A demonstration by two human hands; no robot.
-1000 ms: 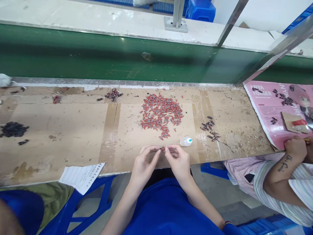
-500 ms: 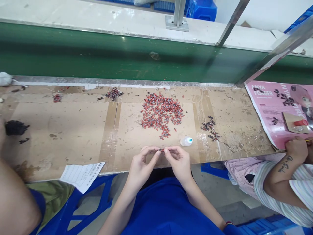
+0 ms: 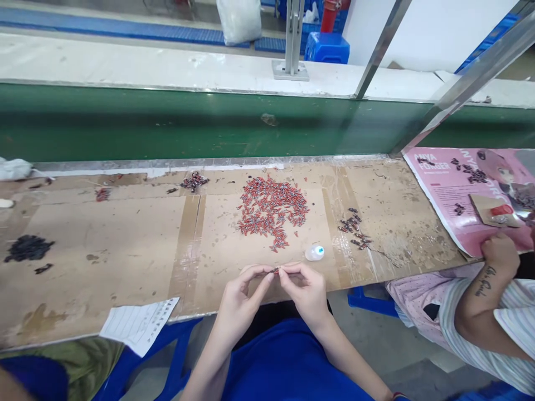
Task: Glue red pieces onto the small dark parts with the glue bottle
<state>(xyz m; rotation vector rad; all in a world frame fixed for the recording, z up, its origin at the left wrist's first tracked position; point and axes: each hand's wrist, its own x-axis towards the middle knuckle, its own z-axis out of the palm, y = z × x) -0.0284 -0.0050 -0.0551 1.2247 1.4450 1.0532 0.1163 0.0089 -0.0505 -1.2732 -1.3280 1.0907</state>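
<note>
My left hand [image 3: 242, 295] and my right hand [image 3: 305, 287] meet at the near edge of the cardboard-covered bench [image 3: 137, 234]. Both pinch one tiny red and dark part [image 3: 276, 271] between their fingertips. Just beyond them lies a heap of several small red parts [image 3: 271, 211]. A small white glue bottle with a blue tip [image 3: 314, 253] lies on its side to the right of my hands. A small cluster of dark parts [image 3: 353, 227] sits further right.
A green conveyor belt [image 3: 167, 122] runs behind the bench. A co-worker's tattooed arm [image 3: 485, 289] rests at the right on a pink printed sheet [image 3: 451, 189]. Dark parts [image 3: 27, 248] lie at the left. A white paper slip [image 3: 137, 324] overhangs the front edge.
The view has tilted up, so everything sits lower in the frame. A person's arm that came in at the lower left half a second ago has withdrawn. My hands keep pinching the part.
</note>
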